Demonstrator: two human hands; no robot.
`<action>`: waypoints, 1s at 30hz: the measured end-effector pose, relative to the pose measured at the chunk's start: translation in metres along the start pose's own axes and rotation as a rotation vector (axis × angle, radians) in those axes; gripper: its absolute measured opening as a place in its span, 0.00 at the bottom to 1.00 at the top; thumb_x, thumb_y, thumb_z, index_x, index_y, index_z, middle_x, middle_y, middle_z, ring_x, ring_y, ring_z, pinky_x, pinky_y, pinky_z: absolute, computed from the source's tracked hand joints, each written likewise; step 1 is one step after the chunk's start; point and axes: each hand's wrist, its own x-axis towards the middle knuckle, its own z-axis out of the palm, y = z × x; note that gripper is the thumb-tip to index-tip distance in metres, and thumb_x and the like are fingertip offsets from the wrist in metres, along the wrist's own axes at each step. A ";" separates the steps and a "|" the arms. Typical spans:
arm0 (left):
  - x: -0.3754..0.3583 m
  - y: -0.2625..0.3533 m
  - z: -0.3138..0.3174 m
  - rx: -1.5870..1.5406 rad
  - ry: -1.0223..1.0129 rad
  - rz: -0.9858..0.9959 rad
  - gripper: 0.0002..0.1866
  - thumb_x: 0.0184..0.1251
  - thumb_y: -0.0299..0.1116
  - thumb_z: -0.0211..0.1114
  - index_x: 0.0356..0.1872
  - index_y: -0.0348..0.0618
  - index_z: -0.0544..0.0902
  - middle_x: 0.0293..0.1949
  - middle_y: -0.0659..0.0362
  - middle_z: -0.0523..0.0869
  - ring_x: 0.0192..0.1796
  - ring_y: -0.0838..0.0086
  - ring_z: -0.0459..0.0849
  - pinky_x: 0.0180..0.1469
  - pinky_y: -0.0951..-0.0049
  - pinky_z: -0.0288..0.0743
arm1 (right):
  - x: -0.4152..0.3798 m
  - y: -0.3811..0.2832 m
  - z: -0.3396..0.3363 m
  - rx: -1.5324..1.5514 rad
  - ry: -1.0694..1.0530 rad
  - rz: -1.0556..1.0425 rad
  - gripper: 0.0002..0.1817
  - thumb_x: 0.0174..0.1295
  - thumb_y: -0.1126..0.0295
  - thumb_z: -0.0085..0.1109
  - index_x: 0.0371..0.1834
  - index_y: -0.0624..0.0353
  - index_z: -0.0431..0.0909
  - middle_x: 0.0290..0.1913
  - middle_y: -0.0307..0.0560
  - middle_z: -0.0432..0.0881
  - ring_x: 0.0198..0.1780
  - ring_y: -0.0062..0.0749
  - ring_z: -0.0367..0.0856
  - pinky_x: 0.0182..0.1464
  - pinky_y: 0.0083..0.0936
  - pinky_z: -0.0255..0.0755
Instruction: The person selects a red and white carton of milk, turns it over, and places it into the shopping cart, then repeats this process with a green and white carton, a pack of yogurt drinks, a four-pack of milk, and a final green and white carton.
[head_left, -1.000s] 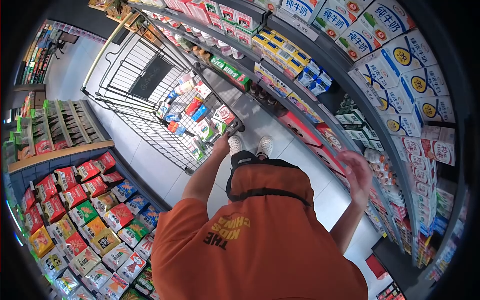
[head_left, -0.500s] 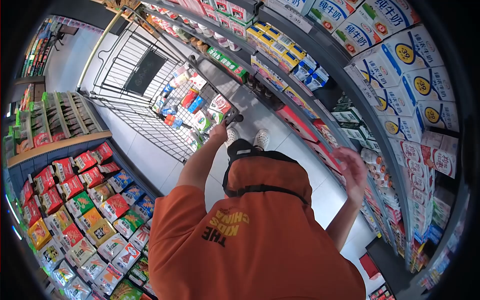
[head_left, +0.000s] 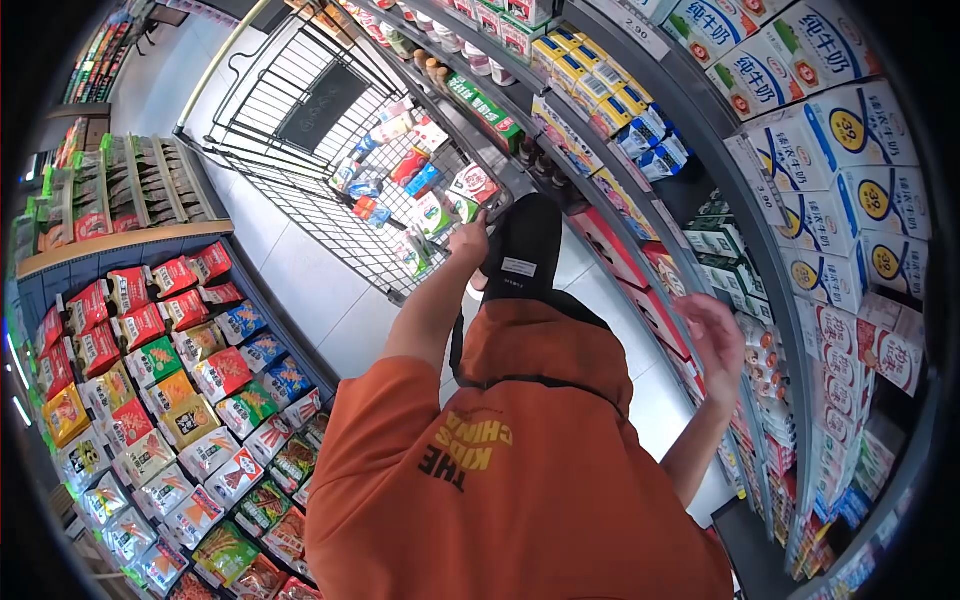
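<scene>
My left hand (head_left: pixel 468 240) is closed on the near end of a black wire shopping cart (head_left: pixel 325 215), at its corner. Inside the cart lie several packaged goods, among them a red-and-white pack (head_left: pixel 474 184) and a blue pack (head_left: pixel 422 180) close to that hand. My right hand (head_left: pixel 712 345) hangs in the air at my right side with loosely bent fingers and nothing in them. It overlaps the lower milk shelves in this view. My black-clad leg (head_left: pixel 525 245) is lifted forward beside the cart corner.
On the right run long shelves with milk cartons (head_left: pixel 870 130) and yellow boxes (head_left: pixel 600 90); their grey shelf edge (head_left: pixel 745 170) curves close by. At left stands a display of bagged snacks (head_left: pixel 190 360). Pale floor tiles (head_left: pixel 310 285) show between the display and cart.
My leg has swung up and forward in a step. The cart and shelves have shifted rightward in view; my left hand stays on the cart, and my right hand has shifted slightly.
</scene>
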 end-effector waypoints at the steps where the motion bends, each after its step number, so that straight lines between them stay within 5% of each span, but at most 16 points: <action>1: 0.001 0.005 0.001 -0.011 0.004 0.017 0.29 0.76 0.32 0.44 0.75 0.68 0.57 0.53 0.49 0.84 0.53 0.57 0.85 0.53 0.56 0.78 | -0.002 0.001 0.000 0.005 0.004 -0.003 0.19 0.65 0.79 0.56 0.60 0.67 0.72 0.53 0.51 0.81 0.58 0.35 0.79 0.64 0.32 0.68; 30: -0.004 0.059 0.015 -0.140 -0.190 0.162 0.29 0.73 0.30 0.43 0.75 0.66 0.58 0.59 0.50 0.81 0.59 0.57 0.81 0.60 0.58 0.75 | 0.018 -0.006 0.030 -0.018 -0.027 0.012 0.19 0.66 0.80 0.54 0.61 0.67 0.72 0.54 0.51 0.81 0.58 0.36 0.79 0.64 0.33 0.68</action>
